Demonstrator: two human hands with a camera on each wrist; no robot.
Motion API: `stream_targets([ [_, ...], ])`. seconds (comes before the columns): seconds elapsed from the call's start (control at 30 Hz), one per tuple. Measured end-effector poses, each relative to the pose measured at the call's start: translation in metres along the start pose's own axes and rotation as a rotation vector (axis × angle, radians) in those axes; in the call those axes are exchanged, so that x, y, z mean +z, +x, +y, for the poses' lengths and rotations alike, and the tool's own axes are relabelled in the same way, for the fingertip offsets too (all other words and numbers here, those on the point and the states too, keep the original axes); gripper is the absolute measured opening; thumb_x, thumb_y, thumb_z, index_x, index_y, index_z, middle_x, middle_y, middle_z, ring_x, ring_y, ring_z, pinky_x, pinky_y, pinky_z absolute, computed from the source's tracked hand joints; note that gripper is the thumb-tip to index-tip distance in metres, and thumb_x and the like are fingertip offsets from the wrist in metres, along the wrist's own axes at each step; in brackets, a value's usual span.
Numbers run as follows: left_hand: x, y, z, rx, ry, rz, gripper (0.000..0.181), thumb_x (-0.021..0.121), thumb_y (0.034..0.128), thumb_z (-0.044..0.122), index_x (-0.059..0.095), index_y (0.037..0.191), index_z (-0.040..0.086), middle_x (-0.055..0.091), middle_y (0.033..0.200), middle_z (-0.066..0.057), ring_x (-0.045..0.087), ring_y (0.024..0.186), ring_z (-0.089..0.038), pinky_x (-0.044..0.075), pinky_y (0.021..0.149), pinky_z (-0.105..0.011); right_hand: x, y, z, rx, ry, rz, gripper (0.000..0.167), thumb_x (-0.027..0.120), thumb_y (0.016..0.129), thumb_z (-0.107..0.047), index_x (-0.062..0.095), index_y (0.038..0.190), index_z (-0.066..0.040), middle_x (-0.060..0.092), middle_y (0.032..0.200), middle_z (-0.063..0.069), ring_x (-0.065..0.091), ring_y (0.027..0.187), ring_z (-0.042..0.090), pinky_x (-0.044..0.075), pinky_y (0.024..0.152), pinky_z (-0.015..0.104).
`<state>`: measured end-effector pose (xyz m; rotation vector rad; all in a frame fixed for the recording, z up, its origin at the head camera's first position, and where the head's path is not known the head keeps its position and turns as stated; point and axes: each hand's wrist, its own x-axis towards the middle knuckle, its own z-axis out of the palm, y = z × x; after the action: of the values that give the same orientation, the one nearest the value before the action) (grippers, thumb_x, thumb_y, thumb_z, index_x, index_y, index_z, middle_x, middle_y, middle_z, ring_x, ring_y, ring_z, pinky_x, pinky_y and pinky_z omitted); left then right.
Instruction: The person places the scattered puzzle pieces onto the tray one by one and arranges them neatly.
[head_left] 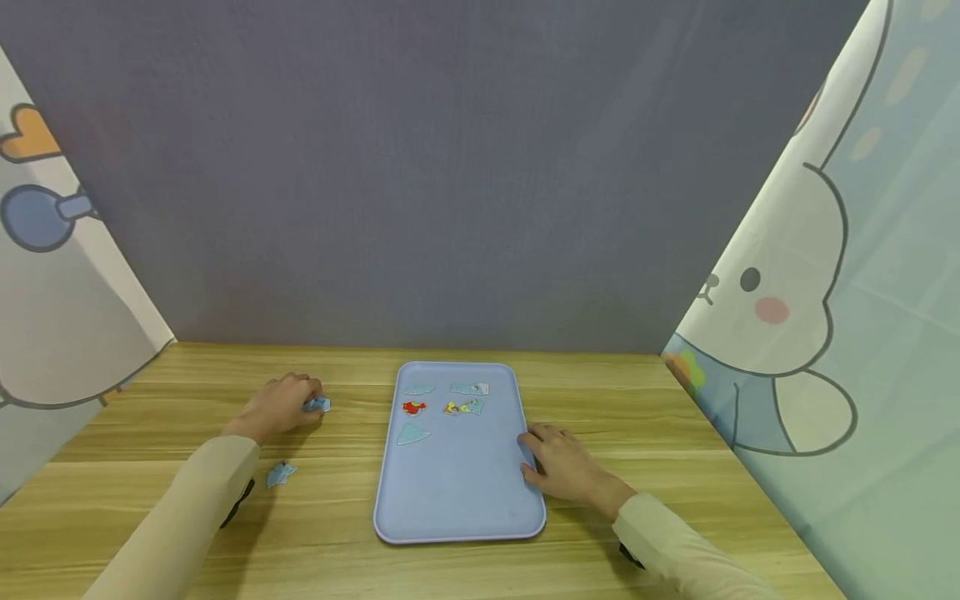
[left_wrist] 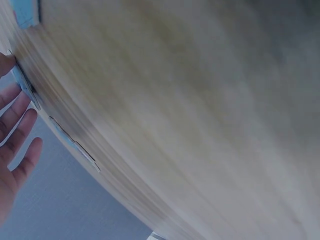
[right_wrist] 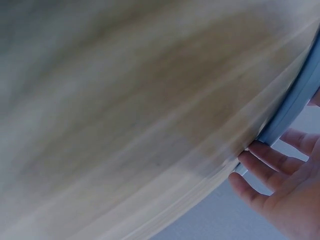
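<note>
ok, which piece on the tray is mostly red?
Middle piece in the left column on the tray, between two pale-blue pieces; no other there is mostly red.

I see two long sleeves over the head camera, the left sleeve [head_left: 180,508] and the right sleeve [head_left: 671,537], both plain pale cream and ending at the wrist. Past their cuffs, I see the left hand [head_left: 279,408] and right hand [head_left: 566,464] bare. Under each forearm I make out a black strap-like edge, its details too small to read.
</note>
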<state>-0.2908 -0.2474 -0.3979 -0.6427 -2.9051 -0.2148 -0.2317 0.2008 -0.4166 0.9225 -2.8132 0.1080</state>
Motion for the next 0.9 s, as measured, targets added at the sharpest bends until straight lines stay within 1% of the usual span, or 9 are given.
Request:
stream_targets([
  [0.17, 0.000, -0.001, 0.000, 0.019, 0.019, 0.013, 0.015, 0.069, 0.0784, 0.021, 0.063, 0.084, 0.008, 0.058, 0.076, 0.001, 0.044, 0.063, -0.012, 0.038, 0.055, -0.028, 0.000, 0.000, 0.000, -0.001, 0.011, 0.006, 0.041, 0.059, 0.085, -0.029, 0.056, 0.117, -0.005, 0.054, 0.122, 0.016, 0.051, 0.114, 0.033, 0.042, 0.093, 0.051],
  [0.43, 0.000, -0.003, 0.004, 0.058, 0.061, 0.036, 0.016, 0.069, 0.0777, 0.023, 0.062, 0.084, 0.010, 0.057, 0.075, 0.004, 0.044, 0.064, -0.011, 0.036, 0.055, -0.027, 0.001, 0.000, 0.000, 0.009, 0.007, -0.004, 0.042, 0.058, 0.085, -0.032, 0.056, 0.118, -0.006, 0.054, 0.123, 0.015, 0.051, 0.114, 0.031, 0.042, 0.093, 0.050],
  [0.57, 0.000, -0.003, 0.008, 0.078, 0.079, 0.062, 0.018, 0.069, 0.0771, 0.026, 0.062, 0.085, 0.011, 0.059, 0.077, 0.003, 0.046, 0.066, -0.011, 0.037, 0.055, -0.028, -0.001, -0.001, -0.001, 0.013, 0.009, -0.010, 0.042, 0.058, 0.085, -0.032, 0.056, 0.118, -0.005, 0.054, 0.123, 0.016, 0.051, 0.114, 0.031, 0.042, 0.093, 0.050],
  [0.73, 0.000, -0.003, 0.012, 0.112, 0.097, 0.105, 0.020, 0.070, 0.0754, 0.027, 0.063, 0.085, 0.012, 0.061, 0.081, 0.002, 0.051, 0.070, -0.013, 0.043, 0.057, -0.031, -0.002, -0.001, -0.001, 0.013, 0.008, -0.009, 0.042, 0.058, 0.085, -0.032, 0.056, 0.118, -0.006, 0.054, 0.123, 0.016, 0.051, 0.114, 0.031, 0.042, 0.093, 0.050],
  [0.9, 0.001, -0.004, 0.019, 0.137, 0.108, 0.119, 0.021, 0.071, 0.0736, 0.028, 0.064, 0.086, 0.013, 0.063, 0.085, 0.000, 0.055, 0.075, -0.017, 0.046, 0.061, -0.033, -0.001, -0.001, -0.001, 0.009, 0.006, -0.001, 0.041, 0.058, 0.085, -0.031, 0.056, 0.117, -0.005, 0.054, 0.122, 0.016, 0.051, 0.114, 0.032, 0.042, 0.092, 0.051],
])
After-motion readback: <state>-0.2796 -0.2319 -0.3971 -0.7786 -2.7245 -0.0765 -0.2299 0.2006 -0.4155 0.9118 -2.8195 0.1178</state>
